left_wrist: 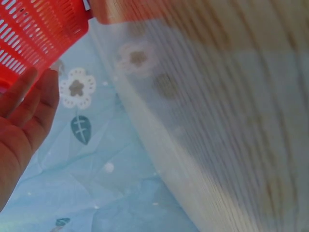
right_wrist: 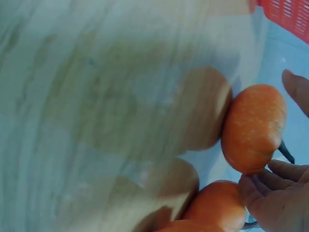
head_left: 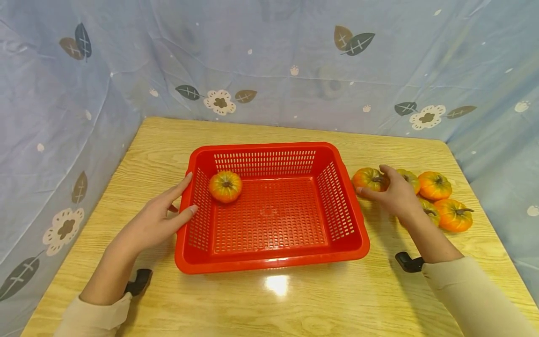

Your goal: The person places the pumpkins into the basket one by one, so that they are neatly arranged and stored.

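A red plastic basket (head_left: pixel 269 267) with slotted walls stands on the table, with one small orange-and-green pumpkin (head_left: pixel 225 186) in its back left part. My left hand (head_left: pixel 156 217) touches the basket's left side, fingers extended and thumb at the rim; the left wrist view shows those fingers (left_wrist: pixel 41 108) fairly straight against the outer wall. Right of the basket, my right hand (head_left: pixel 393 194) spreads about another pumpkin (head_left: pixel 365 179) standing on the table. In the right wrist view, the fingers reach this pumpkin's (right_wrist: pixel 253 128) underside while the thumb (right_wrist: pixel 297 89) stays apart from it.
Several more pumpkins (head_left: pixel 435 186) cluster at the table's right, partly behind my right hand and wrist. Black device parts (head_left: pixel 139 282) show by both wrists. A blue patterned cloth (head_left: pixel 278 61) encloses the wooden table (head_left: pixel 236 304) at the back and sides.
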`<action>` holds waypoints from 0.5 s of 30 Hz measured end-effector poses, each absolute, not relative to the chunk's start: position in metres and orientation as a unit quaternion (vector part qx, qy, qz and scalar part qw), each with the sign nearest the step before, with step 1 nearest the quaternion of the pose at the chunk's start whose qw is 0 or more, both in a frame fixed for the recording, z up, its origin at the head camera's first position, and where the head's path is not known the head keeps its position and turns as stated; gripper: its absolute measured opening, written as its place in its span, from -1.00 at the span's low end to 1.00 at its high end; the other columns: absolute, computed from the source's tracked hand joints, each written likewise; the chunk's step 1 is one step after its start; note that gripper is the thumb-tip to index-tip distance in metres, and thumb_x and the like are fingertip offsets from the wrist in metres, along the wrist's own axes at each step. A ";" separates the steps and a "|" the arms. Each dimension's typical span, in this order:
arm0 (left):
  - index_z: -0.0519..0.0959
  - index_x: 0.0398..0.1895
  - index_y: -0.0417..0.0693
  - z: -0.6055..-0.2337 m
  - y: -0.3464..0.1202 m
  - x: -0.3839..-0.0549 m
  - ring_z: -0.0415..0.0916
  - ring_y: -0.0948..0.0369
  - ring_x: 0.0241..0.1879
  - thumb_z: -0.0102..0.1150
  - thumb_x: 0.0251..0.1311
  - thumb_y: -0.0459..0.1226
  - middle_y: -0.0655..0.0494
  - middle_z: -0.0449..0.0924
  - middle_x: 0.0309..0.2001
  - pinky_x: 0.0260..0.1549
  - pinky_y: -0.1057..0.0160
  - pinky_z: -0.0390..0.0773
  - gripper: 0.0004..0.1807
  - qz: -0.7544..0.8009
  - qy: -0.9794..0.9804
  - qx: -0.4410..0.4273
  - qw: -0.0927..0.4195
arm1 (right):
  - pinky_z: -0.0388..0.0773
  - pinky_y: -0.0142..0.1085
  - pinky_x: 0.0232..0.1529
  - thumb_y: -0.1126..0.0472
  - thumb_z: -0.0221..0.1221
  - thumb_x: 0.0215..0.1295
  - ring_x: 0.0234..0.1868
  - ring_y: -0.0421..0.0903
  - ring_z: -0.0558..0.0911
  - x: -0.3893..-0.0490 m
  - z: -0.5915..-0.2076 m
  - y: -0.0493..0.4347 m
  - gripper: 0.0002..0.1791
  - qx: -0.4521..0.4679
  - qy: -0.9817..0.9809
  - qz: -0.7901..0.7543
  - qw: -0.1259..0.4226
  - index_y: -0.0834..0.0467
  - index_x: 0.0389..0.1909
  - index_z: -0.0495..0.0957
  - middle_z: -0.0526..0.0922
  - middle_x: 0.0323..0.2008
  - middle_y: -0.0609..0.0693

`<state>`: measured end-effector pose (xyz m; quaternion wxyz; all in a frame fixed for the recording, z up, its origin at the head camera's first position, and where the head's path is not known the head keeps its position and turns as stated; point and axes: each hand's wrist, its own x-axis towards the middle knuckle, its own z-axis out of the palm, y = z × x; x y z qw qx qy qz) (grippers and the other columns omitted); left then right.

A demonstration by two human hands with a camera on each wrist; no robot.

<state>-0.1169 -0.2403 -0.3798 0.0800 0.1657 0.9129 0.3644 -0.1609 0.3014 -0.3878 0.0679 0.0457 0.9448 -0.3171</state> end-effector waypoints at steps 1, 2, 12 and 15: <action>-0.06 0.66 0.13 -0.380 -0.240 -0.117 0.61 0.06 -0.17 0.13 0.46 -0.01 -0.21 0.18 0.50 -0.20 0.05 0.61 -0.15 0.364 0.913 0.166 0.080 | 0.24 0.37 0.23 -0.27 0.36 0.22 0.37 0.49 0.22 -0.161 -0.389 0.302 0.23 0.048 0.946 -0.311 0.073 0.31 0.60 -0.11 0.14 0.45 0.48; -0.06 0.66 0.12 -0.380 -0.240 -0.117 0.61 0.06 -0.17 0.13 0.47 -0.01 -0.20 0.18 0.50 -0.20 0.05 0.61 -0.15 0.364 0.913 0.167 0.080 | 0.26 0.38 0.21 -0.27 0.35 0.22 0.35 0.50 0.23 -0.161 -0.390 0.302 0.23 0.047 0.949 -0.303 0.074 0.32 0.60 -0.11 0.16 0.44 0.48; -0.06 0.67 0.15 -0.381 -0.240 -0.117 0.64 0.11 -0.20 0.13 0.47 -0.03 -0.20 0.21 0.48 -0.22 0.08 0.63 -0.16 0.372 0.909 0.170 0.079 | 0.23 0.38 0.23 -0.18 0.35 0.28 0.33 0.53 0.24 -0.168 -0.399 0.301 0.17 0.037 0.955 -0.286 0.062 0.48 0.53 -0.06 0.18 0.39 0.55; -0.06 0.67 0.17 -0.381 -0.240 -0.117 0.65 0.10 -0.17 0.13 0.47 -0.03 -0.19 0.21 0.49 -0.20 0.08 0.63 -0.16 0.376 0.907 0.170 0.080 | 0.23 0.38 0.23 -0.21 0.33 0.29 0.33 0.53 0.24 -0.169 -0.401 0.301 0.17 0.041 0.956 -0.285 0.064 0.48 0.53 -0.07 0.18 0.39 0.55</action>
